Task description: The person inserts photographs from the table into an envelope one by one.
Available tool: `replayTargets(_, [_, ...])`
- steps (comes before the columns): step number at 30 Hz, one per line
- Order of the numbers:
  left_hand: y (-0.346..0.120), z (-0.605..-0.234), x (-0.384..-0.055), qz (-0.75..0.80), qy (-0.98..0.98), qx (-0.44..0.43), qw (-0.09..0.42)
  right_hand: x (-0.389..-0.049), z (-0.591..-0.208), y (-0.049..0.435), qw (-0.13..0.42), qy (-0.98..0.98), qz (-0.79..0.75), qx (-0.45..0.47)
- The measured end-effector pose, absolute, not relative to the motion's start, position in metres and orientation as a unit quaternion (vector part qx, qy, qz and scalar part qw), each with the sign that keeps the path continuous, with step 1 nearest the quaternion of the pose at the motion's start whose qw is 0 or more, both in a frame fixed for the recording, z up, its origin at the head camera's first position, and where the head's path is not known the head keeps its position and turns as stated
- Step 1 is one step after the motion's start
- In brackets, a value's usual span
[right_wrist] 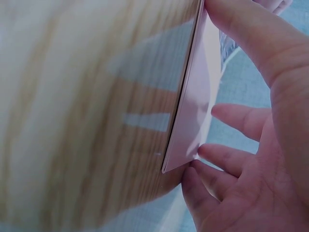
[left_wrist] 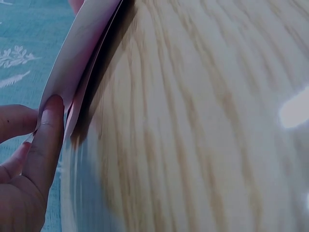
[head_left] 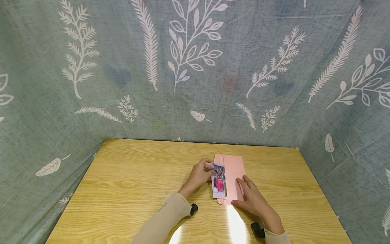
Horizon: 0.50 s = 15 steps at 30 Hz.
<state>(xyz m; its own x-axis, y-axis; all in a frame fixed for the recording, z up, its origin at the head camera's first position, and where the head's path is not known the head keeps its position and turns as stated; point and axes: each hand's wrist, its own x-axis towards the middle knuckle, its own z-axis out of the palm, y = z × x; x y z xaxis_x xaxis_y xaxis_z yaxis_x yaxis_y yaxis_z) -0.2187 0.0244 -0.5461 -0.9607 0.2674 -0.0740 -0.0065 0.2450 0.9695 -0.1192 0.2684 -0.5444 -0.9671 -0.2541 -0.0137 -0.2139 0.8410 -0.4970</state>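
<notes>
A pink envelope lies on the table with its flap side toward the left. Partly out of its left opening is a card with a picture of a cat in something bright pink. My left hand pinches the card's left edge between thumb and fingers; the left wrist view shows the card raised slightly above the flap. My right hand rests on the envelope's right part, thumb at its near edge and fingers spread over it. How far the card reaches inside is hidden.
The wood-grain table has bright glare at its near edge. Grey-green cloth with white leaf prints rises behind it and hangs at both sides. Dark wrist devices sit by the left cuff and right cuff.
</notes>
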Motion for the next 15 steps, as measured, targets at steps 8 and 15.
replayTargets(8, [0.032,-0.550,-0.218,0.598,0.788,0.084,0.116,-0.120,-0.545,0.269,0.047,0.958,-0.256,-0.123])
replayTargets(15, [0.038,-0.553,-0.218,0.593,0.793,0.082,0.117,-0.121,-0.544,0.269,0.050,0.958,-0.254,-0.120])
